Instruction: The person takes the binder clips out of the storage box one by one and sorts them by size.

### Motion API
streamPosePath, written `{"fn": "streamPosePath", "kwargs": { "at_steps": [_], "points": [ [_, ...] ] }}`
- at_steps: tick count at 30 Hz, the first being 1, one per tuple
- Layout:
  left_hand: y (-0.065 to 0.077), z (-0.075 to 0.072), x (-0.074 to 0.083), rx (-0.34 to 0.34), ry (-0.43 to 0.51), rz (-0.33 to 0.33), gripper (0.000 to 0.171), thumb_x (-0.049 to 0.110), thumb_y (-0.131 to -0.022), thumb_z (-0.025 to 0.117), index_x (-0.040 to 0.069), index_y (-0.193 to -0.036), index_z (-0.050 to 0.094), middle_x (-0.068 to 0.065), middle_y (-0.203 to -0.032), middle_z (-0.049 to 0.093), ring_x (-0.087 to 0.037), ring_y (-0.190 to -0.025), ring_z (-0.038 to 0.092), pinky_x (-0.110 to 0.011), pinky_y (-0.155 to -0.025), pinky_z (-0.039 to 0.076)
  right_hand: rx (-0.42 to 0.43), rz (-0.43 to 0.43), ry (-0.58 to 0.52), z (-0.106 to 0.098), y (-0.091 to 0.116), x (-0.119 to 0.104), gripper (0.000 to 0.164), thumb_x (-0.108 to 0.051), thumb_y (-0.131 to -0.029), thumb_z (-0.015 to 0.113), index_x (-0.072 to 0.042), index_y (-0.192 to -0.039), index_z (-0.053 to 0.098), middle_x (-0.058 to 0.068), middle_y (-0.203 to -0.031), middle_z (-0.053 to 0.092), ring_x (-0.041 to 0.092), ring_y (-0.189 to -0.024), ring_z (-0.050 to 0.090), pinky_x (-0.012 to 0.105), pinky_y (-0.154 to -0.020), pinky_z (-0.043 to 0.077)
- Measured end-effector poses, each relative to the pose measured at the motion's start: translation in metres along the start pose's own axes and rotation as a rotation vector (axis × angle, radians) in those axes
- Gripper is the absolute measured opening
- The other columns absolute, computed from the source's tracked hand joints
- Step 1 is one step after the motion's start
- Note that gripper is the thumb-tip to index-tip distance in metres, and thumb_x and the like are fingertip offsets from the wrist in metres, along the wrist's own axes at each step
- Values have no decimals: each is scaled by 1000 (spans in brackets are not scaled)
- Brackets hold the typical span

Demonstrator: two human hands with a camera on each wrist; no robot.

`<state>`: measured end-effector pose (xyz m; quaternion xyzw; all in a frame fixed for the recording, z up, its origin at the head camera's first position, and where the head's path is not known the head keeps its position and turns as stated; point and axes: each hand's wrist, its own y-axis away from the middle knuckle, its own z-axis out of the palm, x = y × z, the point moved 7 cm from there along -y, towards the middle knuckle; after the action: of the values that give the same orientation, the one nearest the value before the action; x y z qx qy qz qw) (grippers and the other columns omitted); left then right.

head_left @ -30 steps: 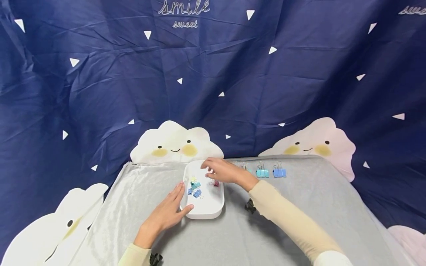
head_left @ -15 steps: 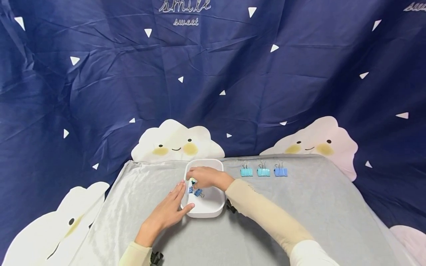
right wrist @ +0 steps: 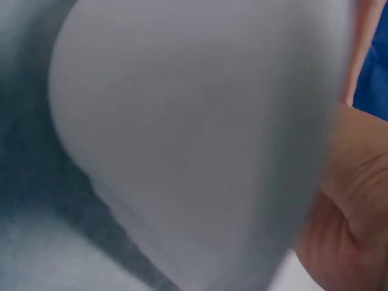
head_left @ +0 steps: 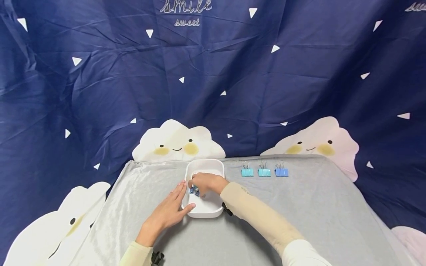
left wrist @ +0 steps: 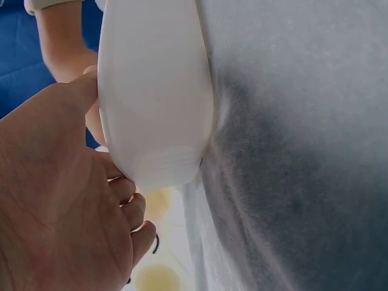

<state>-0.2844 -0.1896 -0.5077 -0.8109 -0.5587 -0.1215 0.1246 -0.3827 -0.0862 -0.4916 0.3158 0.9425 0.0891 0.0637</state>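
A white plastic box (head_left: 203, 213) stands on the grey cloth and holds small binder clips (head_left: 192, 190), blue ones showing at its left side. My right hand (head_left: 207, 181) reaches down into the box with bent fingers over these clips; whether it pinches one is hidden. My left hand (head_left: 166, 212) rests against the box's left rim, fingers extended, thumb at the near corner. The left wrist view shows that hand (left wrist: 66, 194) beside the box's outer wall (left wrist: 154, 91). In the right wrist view the box wall (right wrist: 182, 121) hides the right hand's (right wrist: 357, 200) fingertips.
Right of the box, two turquoise binder clips (head_left: 247, 172) (head_left: 264, 172) and a larger-looking blue binder clip (head_left: 281, 172) stand in a row near the cloth's back edge. A dark blue curtain (head_left: 199, 96) with cloud prints hangs behind the grey cloth (head_left: 316, 207).
My right hand has moved left and slightly nearer inside the box, onto the clips there. A pink clip seen earlier is now out of sight. The left hand stays on the rim.
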Motion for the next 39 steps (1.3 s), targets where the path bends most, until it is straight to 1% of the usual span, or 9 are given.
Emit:
{"fn": "streamPosePath", "kwargs": {
  "at_steps": [6, 10, 13, 16, 22, 27, 32, 35, 39],
  "points": [
    [1, 2, 1, 3, 4, 2, 93, 64, -107, 48, 0, -168, 22, -14, -179, 17, -33, -166, 21, -52, -135, 24, 68, 23, -27, 2, -1, 11, 32, -8, -80, 91, -14, -107, 75, -1, -109, 71, 13, -99, 65, 27, -93, 57],
    [1, 3, 1, 6, 10, -1, 93, 65, -107, 48, -1, -168, 24, -14, -179, 17, -34, -166, 21, -52, -135, 24, 168, 38, -46, -3, 0, 18, 16, -7, -91, 82, -12, -97, 68, -1, -95, 65, 15, -84, 61, 28, -79, 55],
    [1, 3, 2, 7, 12, -1, 93, 65, -107, 48, -1, -168, 24, -14, -179, 17, -34, -165, 21, -52, -135, 24, 226, 32, -51, -7, 2, 21, 13, -4, -94, 76, -12, -92, 66, -1, -89, 62, 14, -77, 57, 26, -72, 52],
    [1, 2, 1, 8, 7, 0, 93, 65, -107, 48, -1, -168, 24, -14, -179, 17, -34, -166, 21, -52, -135, 24, 234, 15, -54, -10, 3, 20, 14, -4, -94, 76, -15, -91, 68, -1, -90, 64, 11, -77, 56, 26, -72, 52],
    [0, 3, 1, 12, -2, -3, 93, 65, -107, 47, -1, -168, 23, -14, -179, 16, -33, -166, 21, -51, -135, 24, 266, -12, -50, -14, 4, 20, 7, -18, -99, 77, -18, -94, 73, -2, -94, 68, 11, -80, 61, 27, -74, 55],
    [0, 4, 1, 7, -5, -7, 93, 65, -107, 46, -1, -168, 23, -13, -179, 15, -33, -166, 21, -52, -135, 24, 276, 35, -69, -15, 7, 26, 9, -22, -105, 68, -14, -102, 71, 2, -104, 60, 13, -78, 58, 28, -72, 54],
    [0, 3, 2, 9, 1, -12, 92, 65, -107, 48, 0, -168, 24, -13, -179, 15, -33, -166, 21, -52, -135, 25, 249, 73, -175, -16, 13, 34, 20, -7, -103, 62, -7, -122, 65, 6, -122, 50, 16, -86, 60, 29, -80, 57],
    [0, 2, 2, 11, 0, -16, 92, 65, -107, 47, 0, -168, 24, -13, -179, 16, -32, -166, 20, -52, -135, 25, 245, 76, -222, -18, 16, 38, 31, 3, -101, 60, -6, -131, 61, 9, -131, 53, 20, -93, 65, 31, -85, 60],
    [0, 2, 1, 10, -7, -17, 93, 66, -107, 46, 0, -168, 23, -15, -179, 16, -32, -166, 20, -52, -135, 24, 256, 81, -238, -21, 20, 44, 35, 2, -100, 67, -6, -134, 61, 9, -134, 61, 22, -103, 68, 34, -93, 60]
  ]
}}
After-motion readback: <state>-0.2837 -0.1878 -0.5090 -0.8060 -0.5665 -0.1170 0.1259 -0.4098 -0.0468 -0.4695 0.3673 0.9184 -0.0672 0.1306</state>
